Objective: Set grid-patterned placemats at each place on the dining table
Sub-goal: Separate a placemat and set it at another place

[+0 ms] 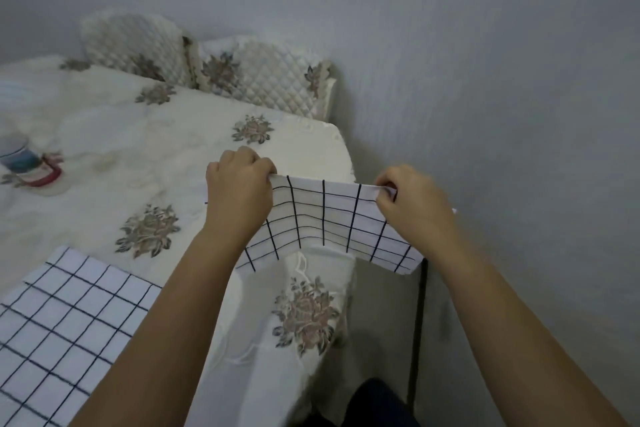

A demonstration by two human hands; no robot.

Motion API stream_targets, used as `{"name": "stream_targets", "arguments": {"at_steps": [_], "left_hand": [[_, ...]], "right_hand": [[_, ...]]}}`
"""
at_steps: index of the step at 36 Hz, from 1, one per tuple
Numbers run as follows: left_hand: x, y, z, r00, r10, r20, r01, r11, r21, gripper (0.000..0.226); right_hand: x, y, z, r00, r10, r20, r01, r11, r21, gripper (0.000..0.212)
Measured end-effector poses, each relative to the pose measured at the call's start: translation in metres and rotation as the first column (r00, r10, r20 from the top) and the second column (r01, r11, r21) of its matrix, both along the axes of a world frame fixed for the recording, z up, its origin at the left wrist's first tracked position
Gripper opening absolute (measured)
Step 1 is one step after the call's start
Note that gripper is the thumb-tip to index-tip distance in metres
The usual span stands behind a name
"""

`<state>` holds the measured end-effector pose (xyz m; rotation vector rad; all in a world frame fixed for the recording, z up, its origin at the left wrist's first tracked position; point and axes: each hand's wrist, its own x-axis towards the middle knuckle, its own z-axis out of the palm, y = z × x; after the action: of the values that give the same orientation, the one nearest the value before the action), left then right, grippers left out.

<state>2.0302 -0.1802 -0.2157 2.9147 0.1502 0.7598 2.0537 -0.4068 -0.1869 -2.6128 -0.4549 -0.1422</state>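
My left hand [239,192] and right hand [414,206] each pinch the placemat's [322,222] far edge above the table [173,149] corner. I'd pull it taut, then lower it flat, square with the laid mat [69,315].

Both hands hold up a white fabric placemat with a dark grid pattern [325,222] over the near right corner of the table: the left hand [239,191] grips its far left edge, the right hand [412,204] pinches its far right edge. The cream floral tablecloth [145,149] carries a second grid-patterned placemat [65,322] lying flat at near left and a blue-and-white cup [17,152] at far left. Two quilted cream chair backs [263,76] stand against the grey wall [485,62].
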Motion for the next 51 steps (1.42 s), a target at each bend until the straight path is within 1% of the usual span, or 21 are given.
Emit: {"name": "stream_targets", "arguments": {"at_steps": [2, 4, 9, 15, 19, 21, 24, 28, 31, 34, 36, 39, 43, 45, 47, 49, 51], "left_hand": [[0.014, 0.014, 0.000, 0.999, 0.043, -0.002, -0.043, 0.999, -0.002, 0.018], [0.027, 0.023, 0.002, 0.996, 0.080, -0.034, -0.080, 0.997, -0.011, 0.014], [0.075, 0.053, 0.003, 0.970, 0.225, -0.088, -0.228, 0.973, -0.028, 0.015], [0.132, 0.092, 0.001, 0.919, 0.374, -0.120, -0.362, 0.925, 0.112, 0.018], [0.171, 0.115, 0.000, 0.892, 0.438, -0.108, -0.431, 0.898, 0.087, 0.025], [0.191, 0.125, -0.001, 0.888, 0.445, -0.112, -0.446, 0.895, 0.024, 0.029], [0.219, 0.136, 0.003, 0.896, 0.437, -0.075, -0.443, 0.886, -0.134, 0.030], [0.253, 0.140, 0.019, 0.894, 0.449, -0.017, -0.426, 0.835, -0.350, 0.027], [0.274, 0.143, 0.030, 0.878, 0.478, 0.021, -0.420, 0.792, -0.444, 0.027], [0.287, 0.152, 0.037, 0.871, 0.489, 0.043, -0.406, 0.767, -0.497, 0.026], [0.289, 0.161, 0.036, 0.862, 0.505, 0.038, -0.407, 0.735, -0.543, 0.025], [0.283, 0.174, 0.023, 0.829, 0.559, -0.013, -0.441, 0.639, -0.630, 0.024], [0.261, 0.191, -0.012, 0.778, 0.618, -0.112, -0.490, 0.486, -0.724, 0.020], [0.248, 0.197, -0.034, 0.760, 0.626, -0.174, -0.515, 0.417, -0.749, 0.020], [0.236, 0.201, -0.057, 0.745, 0.622, -0.240, -0.548, 0.368, -0.751, 0.021], [0.223, 0.204, -0.081, 0.731, 0.610, -0.304, -0.588, 0.338, -0.735, 0.024], [0.211, 0.204, -0.103, 0.714, 0.595, -0.369, -0.634, 0.328, -0.700, 0.027]], "right_hand": [[0.022, 0.015, 0.001, 0.999, 0.046, -0.016, -0.046, 0.999, 0.009, 0.017], [0.040, 0.027, 0.002, 0.996, 0.083, -0.023, -0.083, 0.996, 0.016, 0.018], [0.105, 0.070, -0.003, 0.976, 0.218, -0.029, -0.217, 0.976, 0.029, 0.017], [0.180, 0.122, -0.004, 0.938, 0.343, -0.052, -0.342, 0.939, 0.033, 0.018], [0.226, 0.152, -0.009, 0.907, 0.421, -0.027, -0.422, 0.907, -0.010, 0.022], [0.249, 0.163, -0.010, 0.900, 0.437, 0.010, -0.436, 0.899, -0.033, 0.023], [0.280, 0.175, -0.008, 0.879, 0.458, 0.130, -0.455, 0.889, -0.055, 0.020], [0.311, 0.187, 0.000, 0.843, 0.466, 0.268, -0.458, 0.884, -0.098, 0.019], [0.326, 0.198, 0.004, 0.810, 0.468, 0.354, -0.478, 0.876, -0.066, 0.016], [0.334, 0.214, 0.004, 0.781, 0.496, 0.380, -0.521, 0.853, -0.043, 0.014], [0.333, 0.227, 0.001, 0.757, 0.538, 0.371, -0.565, 0.824, -0.045, 0.012], [0.320, 0.245, -0.011, 0.705, 0.594, 0.387, -0.626, 0.778, -0.053, 0.012], [0.291, 0.266, -0.039, 0.596, 0.718, 0.359, -0.718, 0.677, -0.161, 0.030], [0.276, 0.273, -0.057, 0.538, 0.782, 0.316, -0.763, 0.611, -0.213, 0.038], [0.262, 0.277, -0.077, 0.496, 0.832, 0.249, -0.795, 0.550, -0.255, 0.041], [0.249, 0.279, -0.096, 0.453, 0.877, 0.160, -0.830, 0.480, -0.284, 0.043], [0.238, 0.278, -0.112, 0.410, 0.908, 0.084, -0.854, 0.415, -0.313, 0.044]]}}
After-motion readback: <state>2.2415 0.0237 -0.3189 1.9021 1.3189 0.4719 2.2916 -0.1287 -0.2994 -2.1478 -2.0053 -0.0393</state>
